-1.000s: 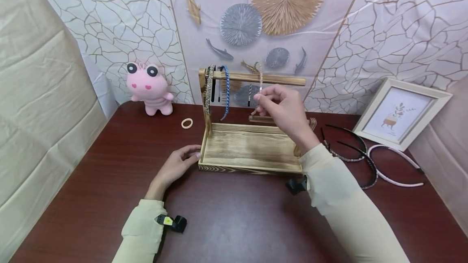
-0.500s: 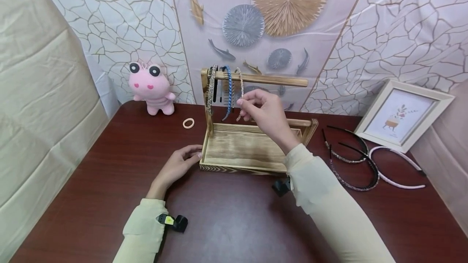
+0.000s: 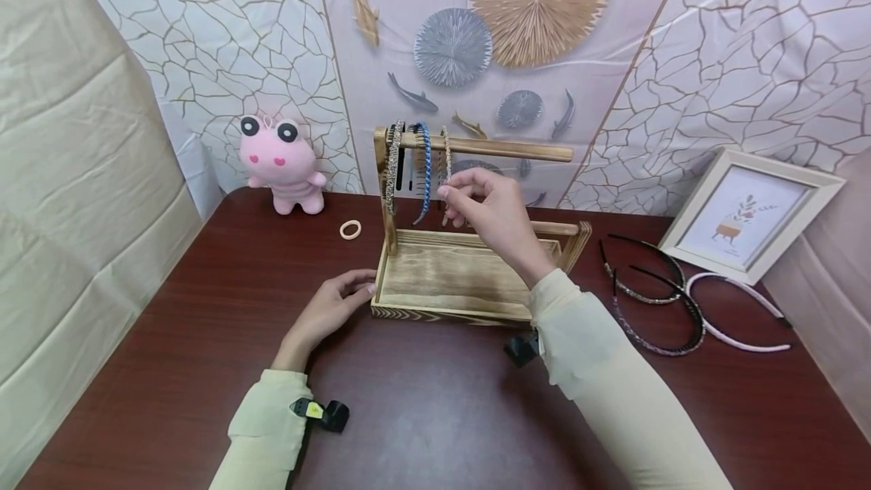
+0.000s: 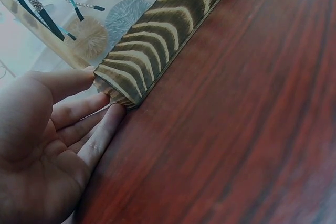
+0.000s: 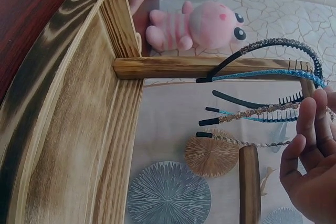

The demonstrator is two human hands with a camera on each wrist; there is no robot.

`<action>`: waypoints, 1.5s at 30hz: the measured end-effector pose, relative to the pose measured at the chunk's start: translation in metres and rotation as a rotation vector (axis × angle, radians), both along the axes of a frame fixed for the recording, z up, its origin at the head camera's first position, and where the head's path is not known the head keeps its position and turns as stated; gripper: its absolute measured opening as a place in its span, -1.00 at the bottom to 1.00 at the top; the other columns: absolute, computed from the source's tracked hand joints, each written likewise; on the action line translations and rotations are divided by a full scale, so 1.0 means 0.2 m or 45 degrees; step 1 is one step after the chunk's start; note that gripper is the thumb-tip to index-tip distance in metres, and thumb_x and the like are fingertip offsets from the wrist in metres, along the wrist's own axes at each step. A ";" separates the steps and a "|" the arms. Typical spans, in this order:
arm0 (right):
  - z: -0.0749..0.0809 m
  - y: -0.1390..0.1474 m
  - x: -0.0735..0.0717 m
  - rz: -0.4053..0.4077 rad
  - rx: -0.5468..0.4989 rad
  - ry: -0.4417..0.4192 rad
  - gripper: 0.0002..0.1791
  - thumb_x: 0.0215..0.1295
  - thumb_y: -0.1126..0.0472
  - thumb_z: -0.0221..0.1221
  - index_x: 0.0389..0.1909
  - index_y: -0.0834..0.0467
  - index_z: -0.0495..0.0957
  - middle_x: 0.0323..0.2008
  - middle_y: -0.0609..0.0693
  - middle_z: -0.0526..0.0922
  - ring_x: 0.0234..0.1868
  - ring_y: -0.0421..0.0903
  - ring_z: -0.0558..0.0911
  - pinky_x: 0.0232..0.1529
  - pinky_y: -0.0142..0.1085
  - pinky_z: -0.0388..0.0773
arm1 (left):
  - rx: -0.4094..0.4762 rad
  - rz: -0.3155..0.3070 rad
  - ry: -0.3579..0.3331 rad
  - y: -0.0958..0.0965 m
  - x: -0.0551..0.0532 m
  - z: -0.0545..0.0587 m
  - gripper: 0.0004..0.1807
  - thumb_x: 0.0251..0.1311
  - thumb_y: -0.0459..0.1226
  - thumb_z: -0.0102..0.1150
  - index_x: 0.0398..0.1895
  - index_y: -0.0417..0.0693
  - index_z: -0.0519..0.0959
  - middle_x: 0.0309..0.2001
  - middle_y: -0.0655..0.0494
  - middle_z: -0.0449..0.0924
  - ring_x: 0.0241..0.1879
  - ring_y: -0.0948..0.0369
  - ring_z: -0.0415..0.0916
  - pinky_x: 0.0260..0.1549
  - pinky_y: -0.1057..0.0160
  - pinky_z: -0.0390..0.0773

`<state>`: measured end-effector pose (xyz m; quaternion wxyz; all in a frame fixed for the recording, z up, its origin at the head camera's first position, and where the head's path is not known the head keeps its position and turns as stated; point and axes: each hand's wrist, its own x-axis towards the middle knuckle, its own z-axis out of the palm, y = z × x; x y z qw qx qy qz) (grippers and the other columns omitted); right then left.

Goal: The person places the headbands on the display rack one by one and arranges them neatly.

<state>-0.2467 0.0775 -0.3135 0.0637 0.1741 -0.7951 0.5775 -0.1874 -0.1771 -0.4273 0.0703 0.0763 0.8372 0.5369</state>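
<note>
My right hand (image 3: 493, 206) pinches a thin beaded headband (image 3: 447, 151) between thumb and fingers. The headband straddles the upper bar (image 3: 503, 147) of a wooden rack, and its black-tipped ends show in the right wrist view. Left of it on the same bar hang a blue braided headband (image 3: 426, 172) and a silver glittery headband (image 3: 393, 172) close to the post. My left hand (image 3: 331, 308) touches the left end of the rack's tray base (image 4: 152, 45), its fingers nearly straight against the end wall and the thumb at the corner.
Right of the rack lie a white headband (image 3: 742, 340) and two dark glittery headbands (image 3: 694, 331), near a picture frame (image 3: 680, 229). A lower bar (image 3: 554, 228) stands behind the tray. A pink plush toy (image 3: 279, 165) and a small pale ring (image 3: 350, 230) are at the left.
The right hand has moved left along the upper bar with the beaded headband, bringing it beside the blue one; it barely shifts over the last half second. The left hand stays at the tray.
</note>
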 end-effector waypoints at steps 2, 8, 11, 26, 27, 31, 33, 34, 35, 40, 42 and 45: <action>0.00 0.00 0.00 0.002 -0.004 -0.009 -0.74 0.31 0.09 0.31 -0.15 0.20 0.64 -0.47 0.16 0.71 -0.51 -0.08 0.65 -0.34 -0.17 0.66 | 0.002 -0.001 -0.002 0.00 0.00 0.00 -0.57 0.42 -0.28 0.10 0.29 -0.28 0.46 0.14 -0.24 0.59 0.17 -0.06 0.52 0.16 -0.03 0.40; 0.00 0.02 0.01 0.004 0.018 -0.054 -0.67 0.32 0.01 0.29 -0.05 0.15 0.63 -0.42 0.16 0.71 -0.47 -0.04 0.66 -0.28 -0.10 0.65 | -0.003 -0.005 -0.003 -0.01 -0.03 -0.04 -0.57 0.43 -0.28 0.09 0.29 -0.28 0.46 0.14 -0.24 0.59 0.17 -0.06 0.52 0.15 -0.03 0.40; -0.01 0.04 0.02 0.004 0.034 -0.068 -0.63 0.34 -0.02 0.27 0.02 0.13 0.61 -0.39 0.16 0.71 -0.45 -0.03 0.66 -0.26 -0.13 0.64 | 0.005 -0.001 -0.005 -0.02 -0.06 -0.10 -0.56 0.43 -0.26 0.10 0.30 -0.26 0.45 0.15 -0.23 0.58 0.18 -0.06 0.51 0.16 -0.05 0.39; 0.03 0.37 0.12 -0.122 0.033 0.122 -0.63 0.42 0.10 0.20 0.08 0.27 0.57 -0.48 -0.03 0.70 -0.49 -0.13 0.67 -0.32 -0.33 0.64 | 0.010 0.004 0.009 -0.07 -0.11 -0.21 -0.54 0.39 -0.13 0.16 0.29 -0.09 0.50 0.12 -0.09 0.62 0.15 0.04 0.54 0.13 0.01 0.42; 0.04 0.41 0.13 -0.143 0.034 0.133 -0.64 0.42 0.10 0.20 0.07 0.27 0.58 -0.48 -0.06 0.70 -0.48 -0.14 0.68 -0.31 -0.34 0.65 | 0.010 0.001 0.010 -0.07 -0.11 -0.21 -0.54 0.40 -0.13 0.16 0.29 -0.10 0.50 0.12 -0.10 0.62 0.14 0.04 0.54 0.13 0.02 0.42; 0.04 0.57 0.18 -0.233 0.047 0.190 -0.70 0.43 0.14 0.19 0.02 0.25 0.61 -0.48 -0.13 0.70 -0.48 -0.18 0.69 -0.32 -0.40 0.63 | 0.010 0.002 0.015 -0.07 -0.11 -0.21 -0.55 0.39 -0.13 0.16 0.28 -0.10 0.51 0.11 -0.09 0.63 0.13 0.05 0.55 0.11 0.05 0.42; 0.03 0.66 0.19 -0.275 0.062 0.208 -0.76 0.42 0.17 0.19 0.01 0.19 0.62 -0.47 -0.16 0.70 -0.48 -0.21 0.68 -0.31 -0.44 0.61 | 0.009 0.001 0.022 -0.07 -0.11 -0.21 -0.55 0.39 -0.13 0.16 0.27 -0.10 0.51 0.11 -0.08 0.63 0.12 0.06 0.55 0.11 0.05 0.42; 0.03 0.71 0.20 -0.300 0.081 0.211 -0.78 0.43 0.18 0.18 0.00 0.15 0.63 -0.47 -0.18 0.70 -0.48 -0.23 0.68 -0.32 -0.46 0.59 | 0.010 0.001 0.022 -0.07 -0.11 -0.21 -0.55 0.39 -0.13 0.17 0.27 -0.10 0.51 0.10 -0.08 0.63 0.12 0.06 0.55 0.11 0.05 0.42; 0.02 0.77 0.21 -0.323 0.093 0.204 -0.80 0.42 0.19 0.18 -0.01 0.11 0.63 -0.46 -0.20 0.70 -0.48 -0.25 0.67 -0.31 -0.48 0.58 | 0.009 -0.001 0.022 -0.07 -0.11 -0.21 -0.55 0.39 -0.13 0.16 0.27 -0.10 0.51 0.10 -0.08 0.63 0.12 0.06 0.55 0.12 0.05 0.42; -0.05 1.04 0.25 -0.461 0.142 0.111 -0.85 0.44 0.19 0.17 -0.05 -0.02 0.62 -0.41 -0.32 0.69 -0.44 -0.36 0.63 -0.36 -0.55 0.54 | 0.002 -0.009 0.028 -0.07 -0.11 -0.21 -0.54 0.39 -0.12 0.16 0.28 -0.09 0.51 0.12 -0.08 0.62 0.13 0.06 0.54 0.12 0.04 0.42; -0.08 1.13 0.28 -0.521 0.173 0.062 -0.87 0.43 0.16 0.18 -0.08 -0.08 0.62 -0.40 -0.41 0.67 -0.43 -0.42 0.62 -0.40 -0.57 0.51 | -0.008 -0.008 0.029 -0.06 -0.10 -0.19 -0.54 0.41 -0.15 0.14 0.29 -0.14 0.49 0.13 -0.12 0.61 0.14 0.03 0.54 0.13 0.03 0.42; -0.15 1.27 0.31 -0.589 0.262 0.004 -0.89 0.40 0.12 0.21 -0.15 -0.20 0.60 -0.43 -0.53 0.62 -0.45 -0.51 0.59 -0.46 -0.59 0.48 | -0.021 -0.011 0.029 -0.05 -0.08 -0.16 -0.54 0.42 -0.18 0.12 0.30 -0.19 0.47 0.15 -0.15 0.60 0.15 0.00 0.53 0.13 0.02 0.41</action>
